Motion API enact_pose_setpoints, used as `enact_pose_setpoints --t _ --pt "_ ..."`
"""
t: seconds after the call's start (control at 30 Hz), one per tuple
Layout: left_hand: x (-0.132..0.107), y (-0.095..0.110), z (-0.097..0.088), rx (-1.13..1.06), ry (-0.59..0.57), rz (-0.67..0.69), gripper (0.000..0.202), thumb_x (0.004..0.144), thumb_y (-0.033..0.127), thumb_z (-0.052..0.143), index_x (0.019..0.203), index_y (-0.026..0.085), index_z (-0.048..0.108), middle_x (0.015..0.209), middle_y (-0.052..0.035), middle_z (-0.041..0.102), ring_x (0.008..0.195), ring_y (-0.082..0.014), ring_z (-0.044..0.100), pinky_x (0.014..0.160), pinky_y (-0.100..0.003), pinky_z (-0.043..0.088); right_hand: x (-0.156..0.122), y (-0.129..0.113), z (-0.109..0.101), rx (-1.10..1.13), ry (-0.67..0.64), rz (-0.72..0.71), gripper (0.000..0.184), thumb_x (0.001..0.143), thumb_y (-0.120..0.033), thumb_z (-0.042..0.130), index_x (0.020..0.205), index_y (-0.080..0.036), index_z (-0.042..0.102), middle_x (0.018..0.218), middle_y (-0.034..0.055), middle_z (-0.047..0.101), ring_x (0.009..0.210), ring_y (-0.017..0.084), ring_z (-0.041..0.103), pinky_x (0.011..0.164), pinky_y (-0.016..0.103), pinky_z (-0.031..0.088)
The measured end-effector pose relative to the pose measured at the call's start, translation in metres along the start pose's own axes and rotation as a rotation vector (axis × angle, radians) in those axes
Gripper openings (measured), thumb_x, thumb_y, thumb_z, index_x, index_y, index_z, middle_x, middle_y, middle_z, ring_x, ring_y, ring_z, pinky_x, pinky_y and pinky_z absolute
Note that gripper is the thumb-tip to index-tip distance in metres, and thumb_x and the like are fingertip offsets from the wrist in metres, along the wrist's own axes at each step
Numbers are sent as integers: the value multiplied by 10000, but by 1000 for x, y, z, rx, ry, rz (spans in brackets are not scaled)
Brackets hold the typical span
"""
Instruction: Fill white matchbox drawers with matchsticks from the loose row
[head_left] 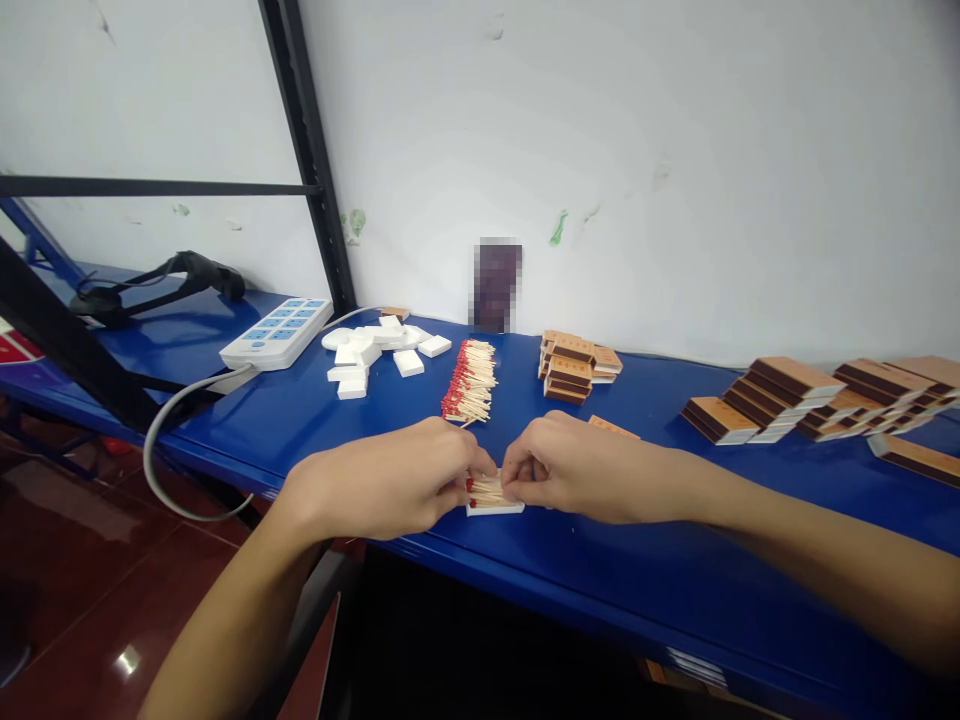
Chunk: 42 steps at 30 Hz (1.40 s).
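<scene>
Both my hands meet near the front edge of the blue table [675, 560]. My left hand [390, 480] and my right hand [570, 465] pinch from either side a small white matchbox tray [495, 506] filled with red-tipped matches [487, 488]. The fingers of both hands are curled closed on it. A loose pile of red-tipped matches [471, 380] lies just behind my hands. Part of a brown box sleeve [613, 427] shows behind my right hand.
Several empty white trays [379, 350] lie at back left beside a white power strip [277, 333] with a grey cable. Stacks of brown matchboxes [576, 366] stand behind; more stacks [817, 400] fill the right. A black metal frame [307, 150] rises at left.
</scene>
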<state>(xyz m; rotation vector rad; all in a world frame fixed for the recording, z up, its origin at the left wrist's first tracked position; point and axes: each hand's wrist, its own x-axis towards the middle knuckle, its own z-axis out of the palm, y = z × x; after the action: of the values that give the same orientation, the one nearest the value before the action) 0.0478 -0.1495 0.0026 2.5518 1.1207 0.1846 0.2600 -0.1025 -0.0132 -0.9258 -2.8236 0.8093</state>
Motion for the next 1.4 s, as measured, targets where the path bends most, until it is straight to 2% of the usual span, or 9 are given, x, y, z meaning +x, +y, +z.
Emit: enact_pose_setpoints --t 0.17,0.33,0.47,0.6,0.77,0.87,0.97,1.17,1.4 --pt "4 -9 -4 -91 2 58 215 861 103 581 1022 218 665 947 -10 694 888 -161 637 730 -247 466 1 2 2 26 29 -6 135 820 -243 597 766 -203 714 608 -1 613 499 114 481 460 258 284" --pt "16 -19 -1 -244 -22 87 67 852 151 622 912 176 639 843 -6 674 728 -128 635 635 -227 470 1 2 2 22 28 7 134 812 -242 609 730 -210 709 595 -2 611 491 111 479 454 253 270" --pt "20 -23 0 -173 -7 65 78 817 203 681 862 172 625 759 18 625 656 -110 576 602 -219 431 2 -1 2 -28 43 29 146 828 -241 586 781 -202 718 562 -15 593 483 100 466 449 238 290" --pt "14 -22 -3 -95 -8 27 111 845 293 669 848 187 636 705 37 597 629 -107 545 566 -219 382 2 -3 3 -24 37 -18 215 876 -319 560 830 -192 727 564 -22 591 483 87 459 458 230 314" --pt "4 -13 -3 -9 -4 -50 300 838 493 651 968 227 700 824 5 668 742 -159 595 613 -248 391 3 -1 3 4 9 13 236 825 -407 642 860 -182 704 649 -12 632 516 94 516 453 225 348" --pt "3 -8 1 66 1 -78 326 792 460 715 1023 231 701 870 -11 692 818 -197 616 670 -269 414 4 0 3 12 -13 17 184 809 -335 665 918 -189 689 738 -1 666 589 108 567 491 225 383" --pt "4 -6 5 94 -19 -85 273 816 393 702 1029 221 703 916 -31 696 854 -212 630 705 -284 429 4 0 2 16 -46 23 126 821 -305 651 882 -196 668 738 -9 665 612 113 578 515 226 394" --pt "4 -9 5 93 -22 -42 154 859 327 664 969 226 698 925 -13 676 859 -184 628 721 -269 434 1 -2 -2 -20 -52 -8 183 831 -365 641 882 -190 655 691 -14 638 635 118 563 548 232 378" --pt "2 -10 7 93 -17 -36 147 860 337 661 952 224 682 918 -17 649 867 -191 612 725 -272 423 -1 -2 -8 -68 -10 -48 185 844 -374 621 939 -226 680 743 -17 665 633 119 573 531 236 368"
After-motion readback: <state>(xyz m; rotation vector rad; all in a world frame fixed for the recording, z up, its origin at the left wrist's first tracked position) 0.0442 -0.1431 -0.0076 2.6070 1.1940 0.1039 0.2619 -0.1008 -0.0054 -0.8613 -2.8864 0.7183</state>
